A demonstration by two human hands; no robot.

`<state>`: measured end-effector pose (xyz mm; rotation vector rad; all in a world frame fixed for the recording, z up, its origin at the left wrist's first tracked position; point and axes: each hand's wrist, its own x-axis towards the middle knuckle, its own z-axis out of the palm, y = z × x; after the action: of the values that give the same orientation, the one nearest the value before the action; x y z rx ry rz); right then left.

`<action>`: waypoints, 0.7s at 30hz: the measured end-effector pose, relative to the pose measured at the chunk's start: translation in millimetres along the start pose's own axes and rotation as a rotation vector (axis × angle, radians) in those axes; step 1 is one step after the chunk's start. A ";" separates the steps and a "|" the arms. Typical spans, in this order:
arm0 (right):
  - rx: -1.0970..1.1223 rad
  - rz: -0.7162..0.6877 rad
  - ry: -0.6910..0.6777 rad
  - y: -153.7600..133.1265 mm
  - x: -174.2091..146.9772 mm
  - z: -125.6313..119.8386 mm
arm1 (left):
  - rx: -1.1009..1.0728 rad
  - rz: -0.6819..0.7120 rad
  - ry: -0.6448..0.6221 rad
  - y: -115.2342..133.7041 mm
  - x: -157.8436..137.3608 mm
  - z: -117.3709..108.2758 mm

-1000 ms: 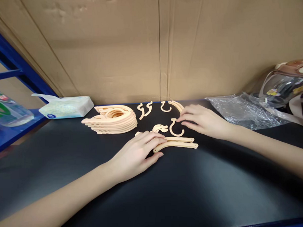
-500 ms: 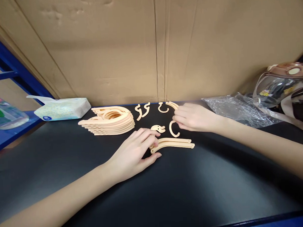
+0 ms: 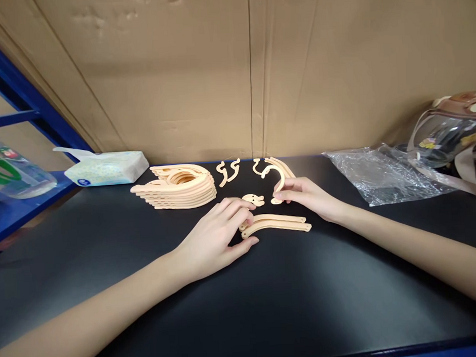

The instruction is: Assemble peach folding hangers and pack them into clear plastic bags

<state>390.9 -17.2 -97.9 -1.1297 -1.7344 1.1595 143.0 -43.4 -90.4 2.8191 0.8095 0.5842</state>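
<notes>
My right hand (image 3: 303, 194) pinches a cream plastic hanger hook (image 3: 279, 176) near its lower end, tilting it up off the black table. My left hand (image 3: 220, 236) rests with thumb and fingers apart at the left ends of two curved hanger arms (image 3: 278, 225) lying side by side. By its index fingertip lies a small rabbit-head-shaped piece (image 3: 254, 200) with holes. Another hook (image 3: 257, 166) and a few curved arms (image 3: 281, 166) lie behind my right hand. Two small S-shaped pieces (image 3: 228, 172) sit further left.
A stack of cream hangers (image 3: 176, 188) stands left of my left hand. Behind it are a tissue pack (image 3: 108, 167) and a clear bottle (image 3: 17, 168) on a blue rack. A crumpled plastic bag (image 3: 374, 173) and a clear brown-lidded jug (image 3: 447, 129) sit right. Cardboard (image 3: 180, 87) walls the back.
My right hand has lifted the hook from the table and turned it, its curve now raised. The left hand stays by the hanger arms. The view has shifted slightly.
</notes>
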 end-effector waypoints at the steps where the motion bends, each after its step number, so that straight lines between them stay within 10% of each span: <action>1: 0.009 -0.005 -0.007 0.4 -0.7 -0.6 | 0.002 0.002 0.000 -0.2 -0.3 0.3; 21: 0.041 -0.036 -0.049 -2.7 -4.2 1.8 | 0.180 0.114 0.056 4.5 -1.9 2.0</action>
<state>390.0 -22.3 -96.3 -1.0500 -1.7531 1.2039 144.5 -48.3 -91.7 3.0420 0.7492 0.6399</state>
